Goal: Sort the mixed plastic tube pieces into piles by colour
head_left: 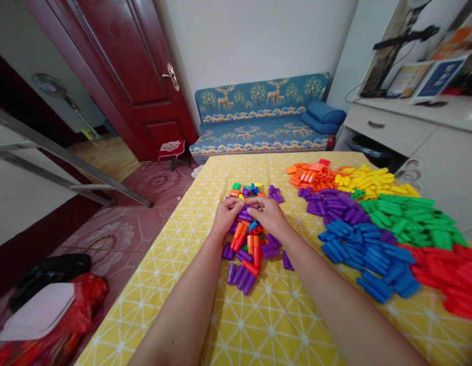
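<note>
Both my hands meet over a mixed pile of small plastic tube-shaped pieces on a yellow patterned tablecloth [240,324]. My left hand [227,213] has its fingers pinched together over the pile's upper part. Right beside it, my right hand [269,216] is pinched too, its fingertips close to the left ones. Purple pieces lie under and between the fingertips; what exactly the fingers hold is too small to tell. Nearer to me in the pile are purple pieces [241,278], red pieces [256,251] and orange pieces [239,233]. Green, yellow and blue ones show beyond my hands.
Sorted heaps lie on the right: orange [314,174], yellow [373,180], purple [337,204], green [414,218], blue [367,249] and red [449,277]. Behind the table stands a blue patterned sofa [258,122]. A white cabinet [396,127] is at the right, a metal ladder [68,157] at the left.
</note>
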Motion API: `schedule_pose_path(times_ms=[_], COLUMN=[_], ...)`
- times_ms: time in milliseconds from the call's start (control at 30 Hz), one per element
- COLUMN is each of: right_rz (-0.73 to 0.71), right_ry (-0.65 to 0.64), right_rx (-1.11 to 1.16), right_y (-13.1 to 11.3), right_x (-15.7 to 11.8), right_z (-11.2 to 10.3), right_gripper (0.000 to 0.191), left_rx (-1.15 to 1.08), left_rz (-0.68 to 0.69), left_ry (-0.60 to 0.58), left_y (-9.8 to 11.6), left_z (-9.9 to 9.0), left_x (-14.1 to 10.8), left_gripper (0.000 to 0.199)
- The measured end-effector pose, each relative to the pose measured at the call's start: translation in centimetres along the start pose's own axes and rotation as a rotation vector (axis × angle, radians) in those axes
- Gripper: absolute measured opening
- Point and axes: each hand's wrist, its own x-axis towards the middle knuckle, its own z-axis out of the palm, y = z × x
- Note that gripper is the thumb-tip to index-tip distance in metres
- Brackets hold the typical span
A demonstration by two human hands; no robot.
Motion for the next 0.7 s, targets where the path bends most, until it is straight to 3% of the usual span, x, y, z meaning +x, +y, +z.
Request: schedule_pose_path(times_ms=[100,200,400,500,600,700], right_rz=[-0.009,-0.017,0.113,0.127,-0.005,-0.127], right_ry=[0.056,0.166,0.297,0.353,0.449,0.334], right_rx=[0.041,-0.010,-0.602,-0.881,-1.038,-0.898], right_y=[-0.4,-0.7,0.2,0.2,-0.6,-1.1], right_x=[0.2,0.3,-1.4,-2.8,-3.9,-4.5], right_z=[-0.8,-3.5,-12.7,-15.5,-15.1,-11.6], right_gripper=[0.021,0.021,0.021,0.021,0.026,0.029], left_rx=[0.036,0.076,0.165,0.186,0.170,0.176], left_rz=[0.008,0.017,0.014,0.008,-0.007,-0.004], left_ry=[-0.022,-0.047,-0.017,-0.012,-0.013,-0.008], left_y=[-0.1,-0.4,-1.1,-1.1,-0.9,-0.8], left_z=[-0.1,-0.1,-0.1,0.0,0.0,0.0], left_x=[0.0,0.1,0.4,0.4,0.3,0.3], left_gripper=[0.035,0.038,0.040,0.040,0.040,0.040])
